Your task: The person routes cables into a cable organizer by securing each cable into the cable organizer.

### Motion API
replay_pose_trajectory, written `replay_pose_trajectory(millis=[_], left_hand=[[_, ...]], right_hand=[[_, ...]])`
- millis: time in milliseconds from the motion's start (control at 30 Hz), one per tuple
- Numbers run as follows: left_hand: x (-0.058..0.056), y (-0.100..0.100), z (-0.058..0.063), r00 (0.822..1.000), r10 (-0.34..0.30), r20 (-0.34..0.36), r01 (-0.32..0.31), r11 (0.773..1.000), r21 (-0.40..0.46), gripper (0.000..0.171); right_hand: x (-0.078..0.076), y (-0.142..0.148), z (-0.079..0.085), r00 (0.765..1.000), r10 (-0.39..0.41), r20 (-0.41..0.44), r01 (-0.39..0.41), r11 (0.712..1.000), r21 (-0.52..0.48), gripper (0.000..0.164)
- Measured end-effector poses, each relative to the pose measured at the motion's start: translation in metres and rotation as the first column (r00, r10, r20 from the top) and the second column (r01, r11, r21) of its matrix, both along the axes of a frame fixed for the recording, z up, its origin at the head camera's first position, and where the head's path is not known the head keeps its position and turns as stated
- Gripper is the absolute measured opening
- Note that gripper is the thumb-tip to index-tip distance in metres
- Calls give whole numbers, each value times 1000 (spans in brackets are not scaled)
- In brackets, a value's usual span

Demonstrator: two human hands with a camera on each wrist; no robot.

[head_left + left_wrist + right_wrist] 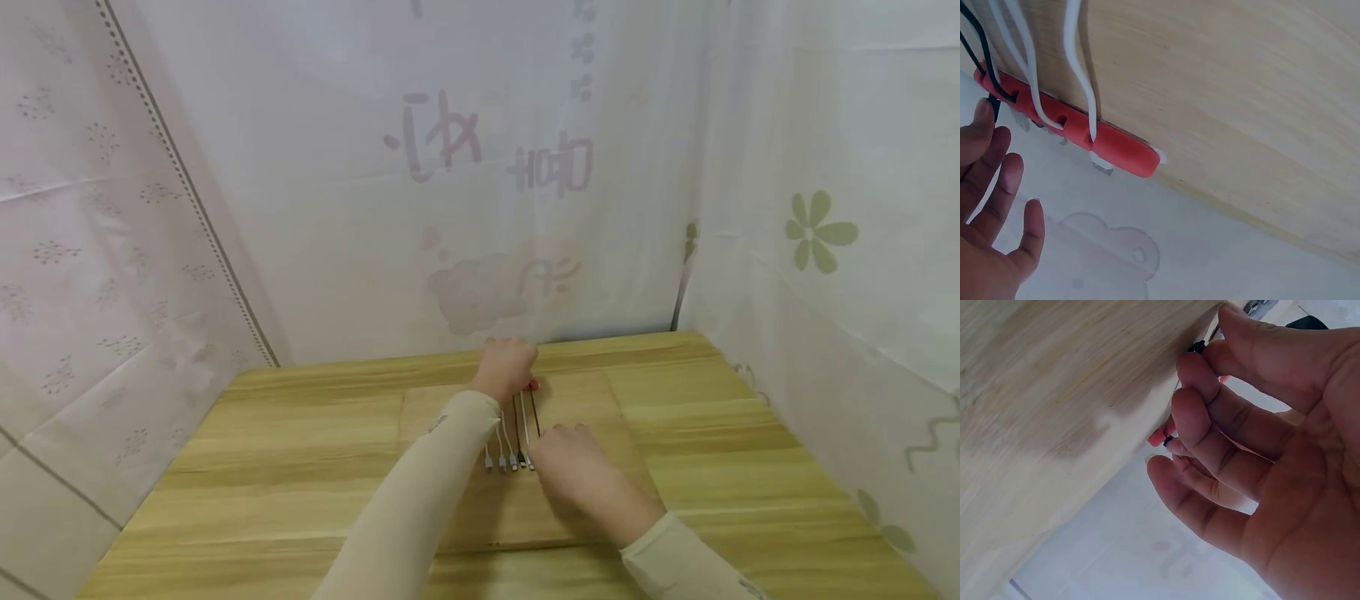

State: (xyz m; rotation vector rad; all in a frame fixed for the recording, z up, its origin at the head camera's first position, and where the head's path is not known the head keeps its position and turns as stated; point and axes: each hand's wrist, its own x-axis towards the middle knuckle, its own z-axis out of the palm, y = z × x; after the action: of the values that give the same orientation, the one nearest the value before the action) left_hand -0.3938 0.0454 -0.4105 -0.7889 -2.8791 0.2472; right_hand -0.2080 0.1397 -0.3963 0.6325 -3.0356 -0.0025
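A red cable holder with slots lies at the far part of a wooden board, white and black cables running through it. My left hand is at the holder, its thumb and index finger pinching a black plug just beyond the slots; the other fingers are spread. Nearer me, my right hand pinches the near end of a black cable between thumb and index finger. A bit of black connector shows at those fingertips, the rest hidden. This cable stretches from the holder toward my right hand.
Several cable plugs lie in a row left of my right hand. Under everything is the thin wooden board, on a wood-grain table. Patterned white curtains hang behind the table and along both sides.
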Motion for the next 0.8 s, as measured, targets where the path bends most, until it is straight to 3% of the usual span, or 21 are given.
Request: replay_pose_trajectory(millis=[233,400,633,800], left_hand=[[0,6,-4,1000,-5,-28,4,999,-35,5],[-3,3,-7,999,-36,-37,36,999,-16,6],[-7,-8,-9,999,-51,18,50,997,51,15],[-7,-11,-9,997,-62,41,60,997,43,21]], right_hand=[[2,3,-1,1000,2,6,-2,1000,-7,20],[1,3,0,1000,0,16,0,1000,-11,18],[0,-2,5,1000,9,4,-9,1000,-4,22],[0,-1,5,999,-18,36,19,1000,-21,19]])
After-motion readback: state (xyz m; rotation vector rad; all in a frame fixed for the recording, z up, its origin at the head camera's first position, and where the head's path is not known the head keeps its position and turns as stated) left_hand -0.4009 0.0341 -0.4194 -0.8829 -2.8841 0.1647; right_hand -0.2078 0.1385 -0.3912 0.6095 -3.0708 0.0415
